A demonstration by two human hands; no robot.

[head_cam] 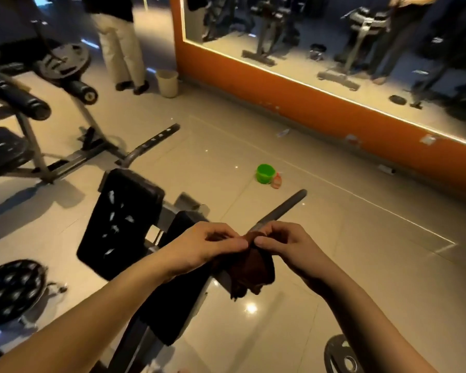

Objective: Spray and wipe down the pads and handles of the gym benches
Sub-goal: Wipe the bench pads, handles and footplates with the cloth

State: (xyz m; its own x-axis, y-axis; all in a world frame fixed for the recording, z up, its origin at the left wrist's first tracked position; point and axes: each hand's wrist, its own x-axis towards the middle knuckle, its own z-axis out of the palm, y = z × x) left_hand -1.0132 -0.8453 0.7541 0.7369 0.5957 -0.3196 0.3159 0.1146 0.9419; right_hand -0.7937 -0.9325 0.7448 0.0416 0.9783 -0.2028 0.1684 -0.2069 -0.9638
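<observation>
My left hand [211,247] and right hand [283,246] pinch the brown cloth [249,267] between fingertips above the bench [121,222], probably refolding it for wiping.

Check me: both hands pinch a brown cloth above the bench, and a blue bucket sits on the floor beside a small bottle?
The head view shows the bucket is green, not blue. The left hand and right hand do pinch the brown cloth above the bench; the small bottle sits beside the bucket.
</observation>
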